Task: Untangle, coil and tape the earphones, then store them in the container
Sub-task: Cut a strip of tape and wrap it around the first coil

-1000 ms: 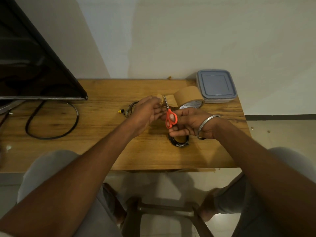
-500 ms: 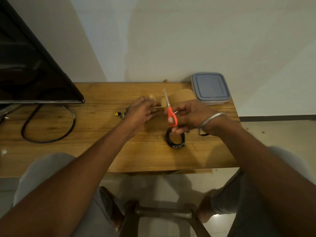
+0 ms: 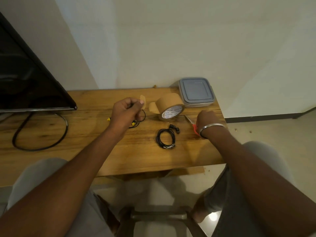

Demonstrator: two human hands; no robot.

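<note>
On the wooden counter (image 3: 85,134), leaving the coiled earphones (image 3: 166,138) lying free before the tape roll (image 3: 171,106). Pinching a cut tape strip (image 3: 142,100) in the left hand (image 3: 125,112), now pulled off the roll. Gripping the scissors (image 3: 194,128) in the right hand (image 3: 207,121), now lowered to the counter's right, near the container (image 3: 196,91).

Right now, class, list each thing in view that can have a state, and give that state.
container, lid on.
tape roll, free end peeled loose.
tape piece, free of the roll, pinched by left hand.
scissors, low at the table, gripped by right hand.
black earphones, coiled, taped, lying on the table.
yellow-tipped earphones, looped, partly hidden under left hand.
screen, dark.
</note>
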